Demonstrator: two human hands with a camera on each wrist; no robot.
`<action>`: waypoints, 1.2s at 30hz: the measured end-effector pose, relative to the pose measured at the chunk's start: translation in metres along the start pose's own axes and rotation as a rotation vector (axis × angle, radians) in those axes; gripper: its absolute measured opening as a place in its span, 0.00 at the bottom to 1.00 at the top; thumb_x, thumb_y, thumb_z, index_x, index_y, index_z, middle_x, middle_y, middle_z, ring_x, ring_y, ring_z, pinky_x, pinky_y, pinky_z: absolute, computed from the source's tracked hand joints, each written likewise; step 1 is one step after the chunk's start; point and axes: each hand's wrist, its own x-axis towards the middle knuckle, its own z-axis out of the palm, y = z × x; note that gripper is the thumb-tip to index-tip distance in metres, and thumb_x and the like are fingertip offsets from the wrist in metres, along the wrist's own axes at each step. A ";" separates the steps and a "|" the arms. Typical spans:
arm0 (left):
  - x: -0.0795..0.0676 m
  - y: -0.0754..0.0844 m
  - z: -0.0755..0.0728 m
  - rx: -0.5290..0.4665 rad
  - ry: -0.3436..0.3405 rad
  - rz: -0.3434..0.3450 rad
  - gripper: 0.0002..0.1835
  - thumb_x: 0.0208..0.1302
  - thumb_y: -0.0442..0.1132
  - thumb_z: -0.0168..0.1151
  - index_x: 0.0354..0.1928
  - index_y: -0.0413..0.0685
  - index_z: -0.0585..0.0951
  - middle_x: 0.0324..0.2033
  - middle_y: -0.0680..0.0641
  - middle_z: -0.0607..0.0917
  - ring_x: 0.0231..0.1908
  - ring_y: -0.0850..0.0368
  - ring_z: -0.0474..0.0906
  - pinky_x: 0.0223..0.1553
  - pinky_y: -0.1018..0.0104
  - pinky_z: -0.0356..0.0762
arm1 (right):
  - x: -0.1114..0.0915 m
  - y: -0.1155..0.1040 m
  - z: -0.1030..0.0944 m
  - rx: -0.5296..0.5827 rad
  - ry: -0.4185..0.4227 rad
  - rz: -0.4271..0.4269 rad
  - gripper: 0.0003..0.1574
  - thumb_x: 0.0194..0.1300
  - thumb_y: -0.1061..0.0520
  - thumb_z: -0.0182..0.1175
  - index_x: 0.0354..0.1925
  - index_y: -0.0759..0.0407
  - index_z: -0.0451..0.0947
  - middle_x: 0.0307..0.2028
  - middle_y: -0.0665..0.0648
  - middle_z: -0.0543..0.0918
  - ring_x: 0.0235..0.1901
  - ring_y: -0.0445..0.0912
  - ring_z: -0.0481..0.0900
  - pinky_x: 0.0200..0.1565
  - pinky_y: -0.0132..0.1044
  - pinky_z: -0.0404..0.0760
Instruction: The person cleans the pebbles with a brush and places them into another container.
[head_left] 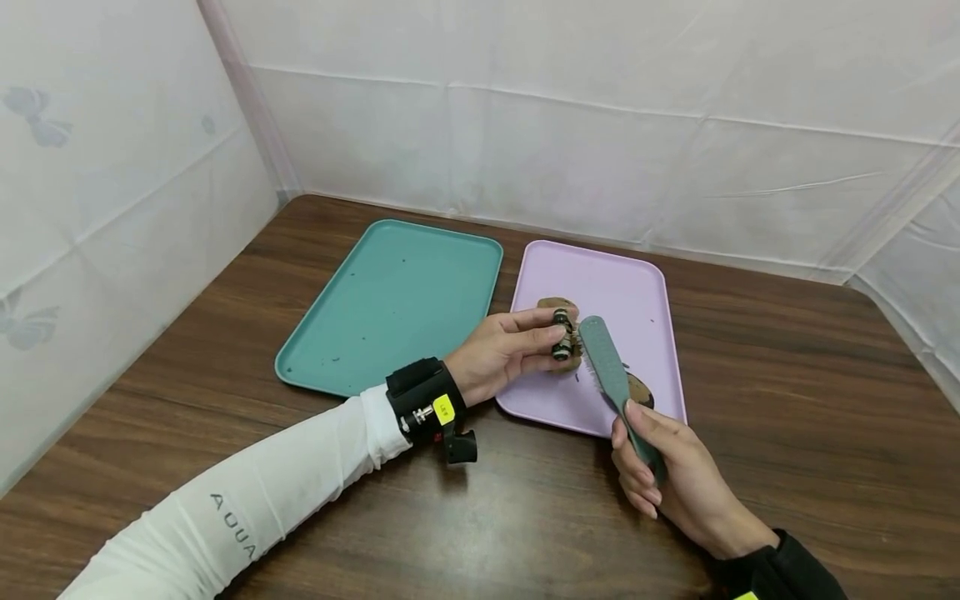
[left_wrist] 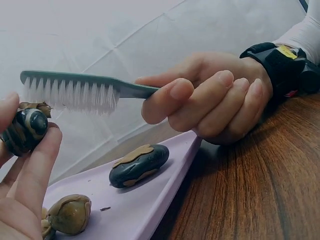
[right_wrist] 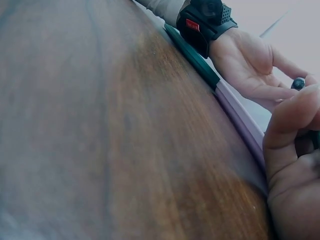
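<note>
Over the lilac tray (head_left: 600, 267), my left hand (head_left: 502, 350) pinches a dark green, rounded oblong piece with tan streaks (left_wrist: 22, 131) between thumb and fingers. A brown flake-like bit (left_wrist: 37, 107) shows at its upper side. My right hand (head_left: 675, 475) grips the handle of a grey-green brush (head_left: 606, 358) with white bristles. The bristle tips at the brush's far end are right at the held piece. Beneath the hands, another dark oblong piece with tan patches (left_wrist: 139, 166) lies on the tray, near a brownish-green rounded piece (left_wrist: 71, 214).
A teal tray (head_left: 420, 292) with small dark crumbs lies to the left of the lilac one. Dark crumbs (left_wrist: 105, 209) are also on the lilac tray. Both trays rest on a brown wooden table (head_left: 787, 400), with white sheeting (head_left: 525, 150) hanging behind.
</note>
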 end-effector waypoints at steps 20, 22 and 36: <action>0.001 0.001 0.003 0.101 0.064 -0.040 0.14 0.78 0.30 0.56 0.61 0.36 0.77 0.40 0.46 0.87 0.34 0.57 0.87 0.49 0.57 0.90 | -0.003 -0.001 -0.002 -0.016 0.016 -0.027 0.32 0.90 0.58 0.25 0.45 0.59 0.78 0.20 0.57 0.60 0.13 0.52 0.49 0.11 0.47 0.46; 0.001 0.001 0.003 0.119 0.074 -0.036 0.15 0.78 0.30 0.57 0.62 0.36 0.77 0.42 0.47 0.87 0.34 0.58 0.87 0.44 0.61 0.90 | -0.002 -0.001 -0.002 0.011 -0.006 -0.046 0.33 0.90 0.58 0.23 0.46 0.60 0.78 0.20 0.58 0.58 0.13 0.51 0.49 0.11 0.46 0.46; -0.001 0.001 0.003 0.147 0.074 -0.027 0.23 0.75 0.30 0.59 0.69 0.32 0.75 0.48 0.45 0.86 0.33 0.58 0.84 0.36 0.67 0.88 | -0.003 -0.002 -0.002 0.002 0.022 -0.020 0.32 0.90 0.57 0.25 0.45 0.59 0.78 0.19 0.54 0.62 0.13 0.50 0.50 0.12 0.46 0.46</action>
